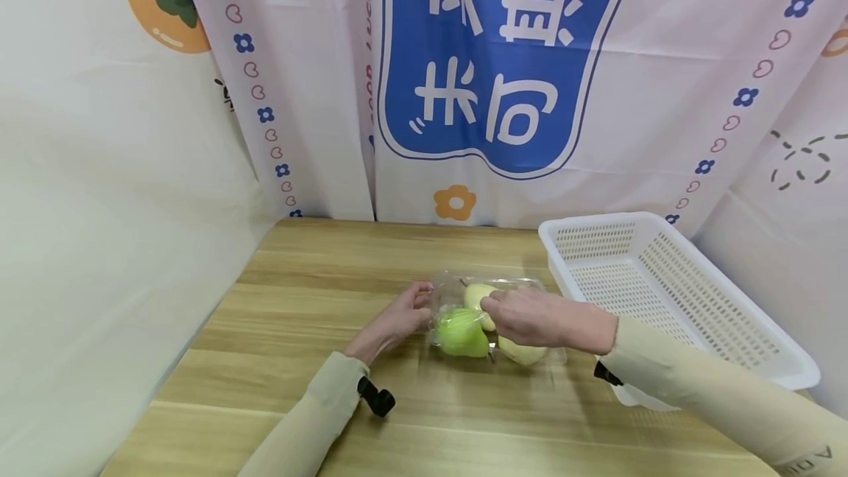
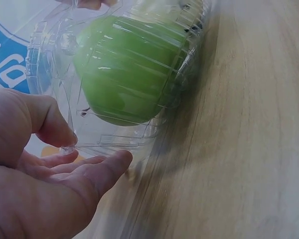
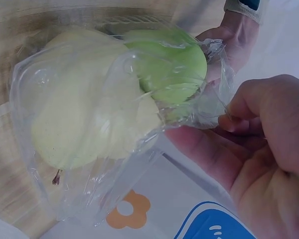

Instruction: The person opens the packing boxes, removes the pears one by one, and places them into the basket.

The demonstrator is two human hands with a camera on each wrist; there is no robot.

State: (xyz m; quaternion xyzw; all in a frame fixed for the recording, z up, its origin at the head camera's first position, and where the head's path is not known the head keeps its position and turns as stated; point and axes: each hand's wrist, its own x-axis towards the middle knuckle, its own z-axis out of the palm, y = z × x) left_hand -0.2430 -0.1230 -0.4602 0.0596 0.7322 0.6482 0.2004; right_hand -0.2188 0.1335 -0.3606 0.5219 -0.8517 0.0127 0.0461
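Clear box w/ green pear & pale pears sits on bench btwn both hands, L hand pinching its L end beside green pear, R hand over its top w/ thumb & index pinching the plastic edge, basket near its R end.

White slotted basket on a wooden table, pale curtain with blue emblem behind.
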